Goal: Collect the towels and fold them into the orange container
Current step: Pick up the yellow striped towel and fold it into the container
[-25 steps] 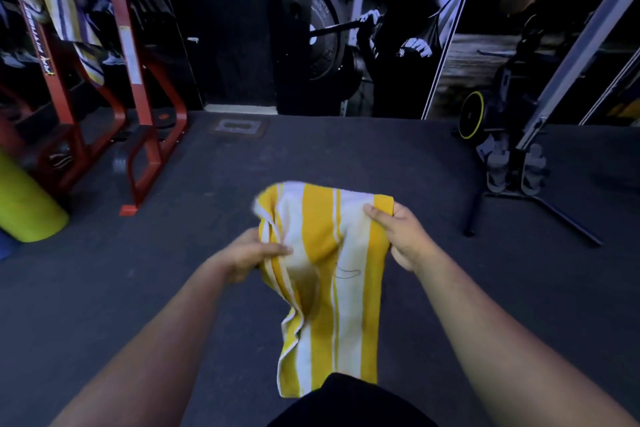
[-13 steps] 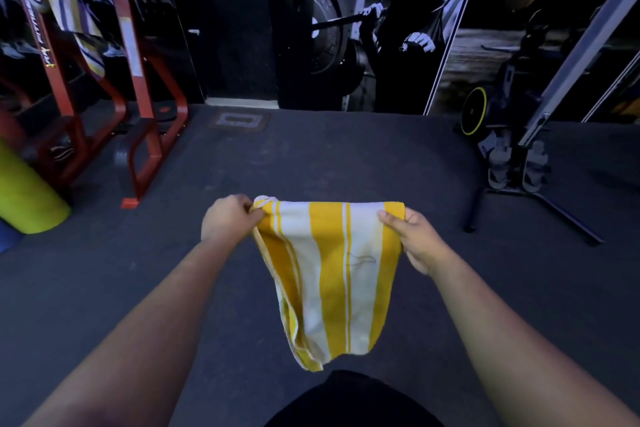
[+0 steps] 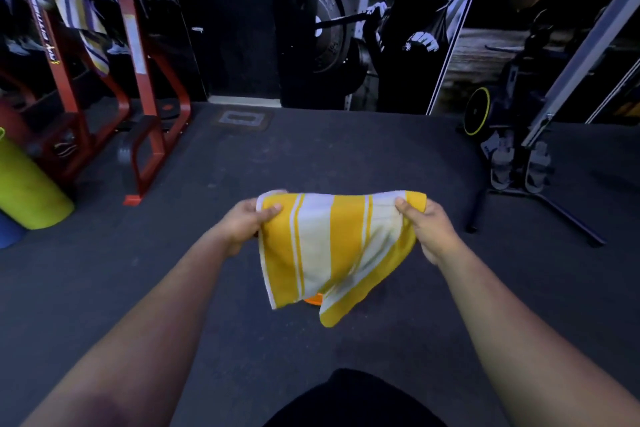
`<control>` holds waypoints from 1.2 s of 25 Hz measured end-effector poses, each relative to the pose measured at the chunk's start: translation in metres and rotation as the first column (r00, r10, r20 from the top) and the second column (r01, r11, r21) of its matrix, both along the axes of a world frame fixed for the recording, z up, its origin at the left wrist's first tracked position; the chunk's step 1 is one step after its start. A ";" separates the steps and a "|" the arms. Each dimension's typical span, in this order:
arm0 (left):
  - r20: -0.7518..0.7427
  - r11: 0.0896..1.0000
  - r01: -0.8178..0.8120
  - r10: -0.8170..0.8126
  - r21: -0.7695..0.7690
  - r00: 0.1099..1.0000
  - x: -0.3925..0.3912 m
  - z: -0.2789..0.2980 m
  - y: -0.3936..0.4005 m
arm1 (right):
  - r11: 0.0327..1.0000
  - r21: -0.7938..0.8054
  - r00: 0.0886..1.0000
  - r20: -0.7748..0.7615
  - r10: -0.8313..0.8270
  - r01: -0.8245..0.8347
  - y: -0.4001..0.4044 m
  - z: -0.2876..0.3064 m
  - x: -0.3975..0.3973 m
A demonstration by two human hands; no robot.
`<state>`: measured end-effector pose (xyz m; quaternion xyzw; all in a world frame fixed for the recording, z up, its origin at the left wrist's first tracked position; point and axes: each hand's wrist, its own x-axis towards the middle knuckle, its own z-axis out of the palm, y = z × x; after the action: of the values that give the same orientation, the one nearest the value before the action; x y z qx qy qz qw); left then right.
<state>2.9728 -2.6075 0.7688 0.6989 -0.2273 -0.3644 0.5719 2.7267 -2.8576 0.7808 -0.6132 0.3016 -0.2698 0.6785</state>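
Dark grey rubber floor (image 3: pixel 311 156), speckled, runs from the near edge to the back wall. Gym room, dim light. Back wall carries a large dark mural (image 3: pixel 381 28) of a lifter at a barbell; a pale strip of threshold sits at its foot, with a rectangular floor plate (image 3: pixel 244 118) just in front.

Left side: red steel rack (image 3: pixel 138 80) standing on the floor, white lettering on one upright. A striped towel (image 3: pixel 74 0), yellow, white and purple, hangs over the rack's upper part. Beside the rack, a lime-green cylinder (image 3: pixel 29 184) tilted on the floor, something blue just beside its lower end at the frame edge.

Right side: black exercise machine (image 3: pixel 512 149) with a yellow-rimmed wheel, two foot pedals and splayed floor legs; a grey slanted rail rises from it toward the top right corner.

Centre: yellow-and-white striped towel (image 3: pixel 332 243) held in the air over the floor, top edge stretched roughly level between both hands, lower part hanging in a loose fold. Left hand (image 3: pixel 247 224) pinches the top left corner, thumb on the near face. Right hand (image 3: pixel 427 227) pinches the top right corner the same way. A sliver of orange container (image 3: pixel 314 298) shows under the towel's hanging edge; the rest is hidden behind the cloth. Dark clothing at bottom centre.
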 end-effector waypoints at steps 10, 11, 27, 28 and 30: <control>0.065 0.932 -0.322 0.337 -0.169 0.939 0.019 0.030 -0.029 | 0.988 0.114 0.995 -0.012 0.103 -0.101 -0.028 0.027 0.005; 0.000 0.914 -0.361 0.367 -0.183 0.930 0.020 0.036 -0.030 | 0.969 0.125 0.973 -0.065 0.222 -0.213 -0.028 0.023 0.000; 0.246 0.951 -0.294 0.264 0.097 0.933 0.036 0.043 -0.018 | 0.983 -0.185 0.985 -0.166 -0.044 0.013 -0.026 0.025 0.009; 0.226 0.955 -0.288 0.264 0.077 0.938 0.034 0.045 -0.018 | 0.978 -0.197 0.981 -0.171 -0.095 0.060 -0.025 0.024 0.010; 0.269 0.970 -0.237 0.212 0.064 0.940 0.031 0.050 -0.018 | 0.962 -0.236 0.964 -0.194 -0.183 0.136 -0.027 0.020 0.013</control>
<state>3.0038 -2.6250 0.8184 0.7884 -0.2016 -0.2124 0.5410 2.7397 -2.8847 0.8007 -0.6837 0.3897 -0.2881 0.5457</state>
